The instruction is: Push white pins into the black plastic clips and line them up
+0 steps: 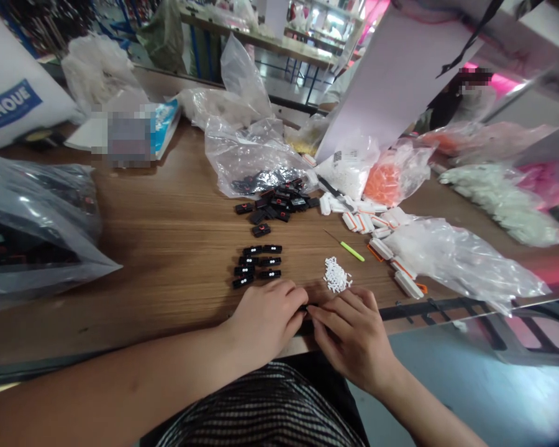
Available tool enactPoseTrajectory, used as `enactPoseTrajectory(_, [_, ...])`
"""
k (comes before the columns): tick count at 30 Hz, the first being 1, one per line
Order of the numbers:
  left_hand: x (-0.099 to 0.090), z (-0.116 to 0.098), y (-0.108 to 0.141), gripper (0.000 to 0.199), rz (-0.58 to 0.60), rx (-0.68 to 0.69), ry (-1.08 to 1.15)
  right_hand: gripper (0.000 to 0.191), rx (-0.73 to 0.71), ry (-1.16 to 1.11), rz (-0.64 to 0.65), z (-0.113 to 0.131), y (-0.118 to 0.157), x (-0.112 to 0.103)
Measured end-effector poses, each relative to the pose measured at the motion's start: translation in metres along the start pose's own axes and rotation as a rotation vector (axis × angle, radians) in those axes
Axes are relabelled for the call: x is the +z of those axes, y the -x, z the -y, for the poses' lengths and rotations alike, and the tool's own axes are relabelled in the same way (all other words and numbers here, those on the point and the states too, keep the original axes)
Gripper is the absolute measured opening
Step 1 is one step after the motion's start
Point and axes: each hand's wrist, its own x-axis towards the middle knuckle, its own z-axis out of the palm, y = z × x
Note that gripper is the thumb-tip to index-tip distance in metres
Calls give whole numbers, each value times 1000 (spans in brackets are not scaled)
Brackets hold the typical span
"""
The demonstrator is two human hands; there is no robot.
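Near the table's front edge, my left hand (270,316) has its fingers closed around a small black part (304,308), mostly hidden by the fingers. My right hand (354,329) meets it from the right, its thumb and fingertips pinched at the same part. Beyond my left hand, several black pieces with white dots (271,261) lie in two short columns. A pile of tiny white pieces (336,275) sits just beyond my right hand. Farther back is a heap of black pieces (282,202), partly under a clear bag. A green-handled pick (352,251) lies right of centre.
A large bag of dark parts (32,230) takes up the left side. White cases with orange edges (403,270) and a clear bag (466,254) lie at the right. Bags of white pieces (347,171) and orange pieces (386,180) stand behind, beside a pale pillar (391,74).
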Motion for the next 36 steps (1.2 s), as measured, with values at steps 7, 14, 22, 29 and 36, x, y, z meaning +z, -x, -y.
enactPoseTrajectory(7, [0,0,0,3,-21,12,-7,16,98,-135,89,-12,-4,-6])
enactPoseTrajectory(14, [-3,-5,3,11,-122,48,17,5,104,-57,186,-33,-17,-8])
enactPoseTrajectory(22, [1,-15,15,16,-76,586,-106,10,46,18,220,-31,-54,4])
enactPoseTrajectory(29, [5,-15,17,16,22,693,-102,12,-20,-40,166,-2,-66,22])
enactPoseTrajectory(36, [2,-14,17,18,33,659,-64,15,76,-42,3,-30,-48,5])
